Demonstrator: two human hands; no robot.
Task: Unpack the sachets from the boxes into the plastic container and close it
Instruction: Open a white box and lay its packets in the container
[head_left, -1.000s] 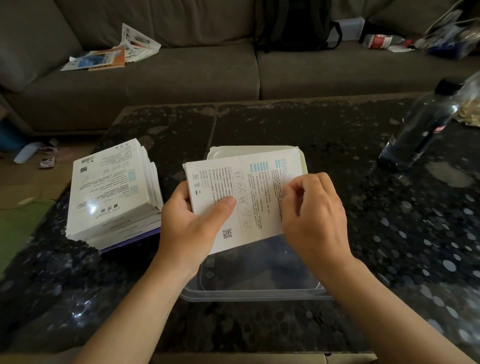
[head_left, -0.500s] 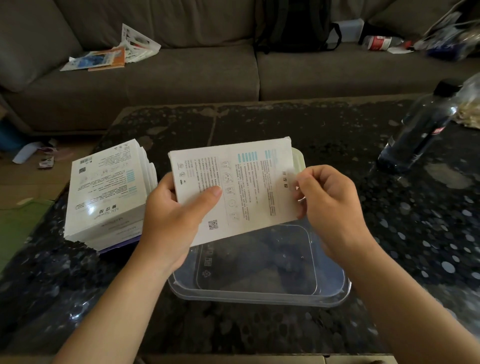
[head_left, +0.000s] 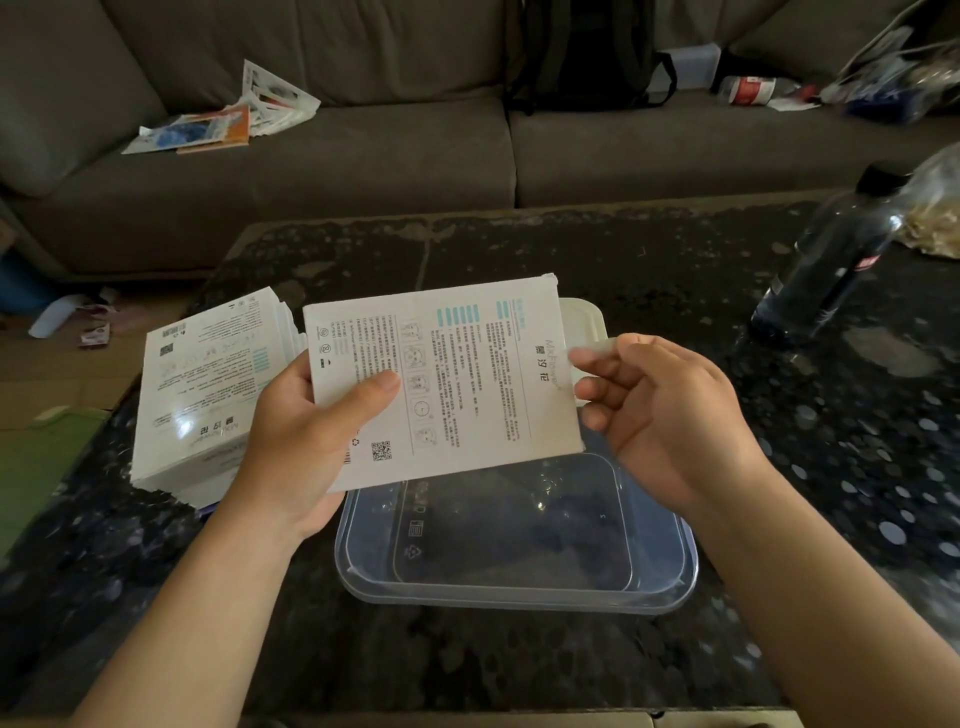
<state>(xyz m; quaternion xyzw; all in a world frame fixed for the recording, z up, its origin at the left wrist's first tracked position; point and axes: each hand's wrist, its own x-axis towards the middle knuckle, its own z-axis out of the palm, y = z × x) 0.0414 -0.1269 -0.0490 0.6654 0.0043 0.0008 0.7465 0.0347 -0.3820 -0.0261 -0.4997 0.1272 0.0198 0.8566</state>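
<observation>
My left hand (head_left: 301, 441) grips a flat white printed box (head_left: 457, 379) by its left end, thumb on top, and holds it tilted above the clear plastic container (head_left: 519, 592). At the box's right end, the curled fingers of my right hand (head_left: 670, 415) pinch a pale flap. The container stands open on the dark table, and nothing shows inside it. Its whitish lid (head_left: 584, 319) lies behind it, mostly hidden by the box. A stack of more white boxes (head_left: 208, 384) sits to the left.
A dark plastic bottle (head_left: 831, 260) stands at the right on the speckled black table (head_left: 519, 249), with a clear bag (head_left: 935, 208) beside it. A grey sofa (head_left: 363, 156) with papers, a backpack and clutter runs along the back.
Both hands have lifted the box higher and further from me, baring the container below. My right hand slid from the box's face to its right end and now pulls at the flap.
</observation>
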